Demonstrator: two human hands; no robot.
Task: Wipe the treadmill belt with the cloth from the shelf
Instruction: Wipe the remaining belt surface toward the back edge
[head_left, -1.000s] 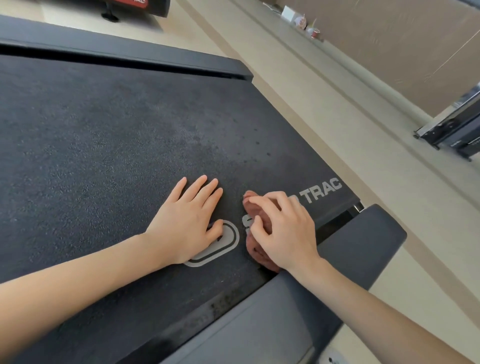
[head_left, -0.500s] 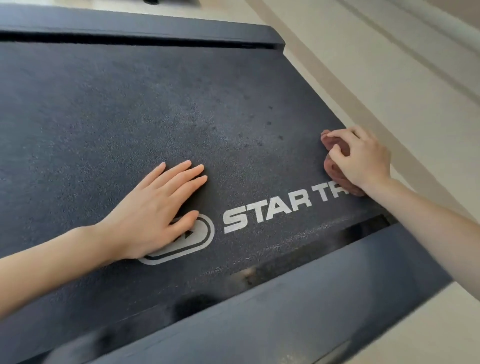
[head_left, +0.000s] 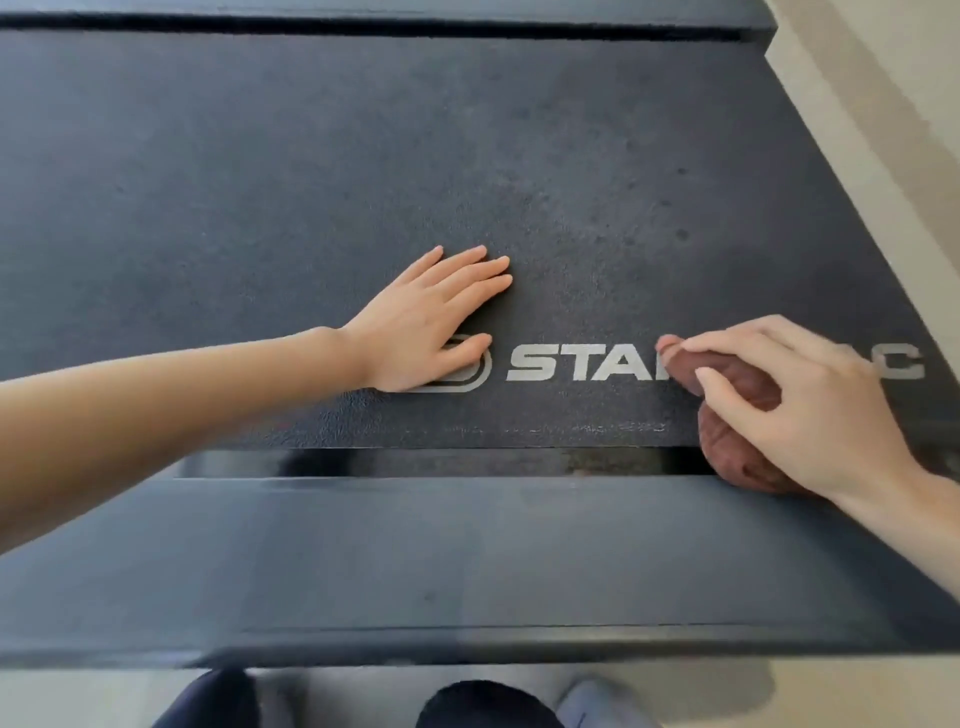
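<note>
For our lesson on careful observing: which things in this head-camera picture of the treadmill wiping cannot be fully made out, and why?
Cloth: head view, mostly under the right hand; full shape hidden.
Belt lettering: head view, middle letters covered by that hand and cloth.
Oval emblem: head view, largely under the left hand.
Treadmill belt: head view, cut off by the left frame edge.

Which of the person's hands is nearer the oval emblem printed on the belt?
Left. The left hand lies flat, partly covering the emblem; the right hand grips the cloth farther right.
</note>
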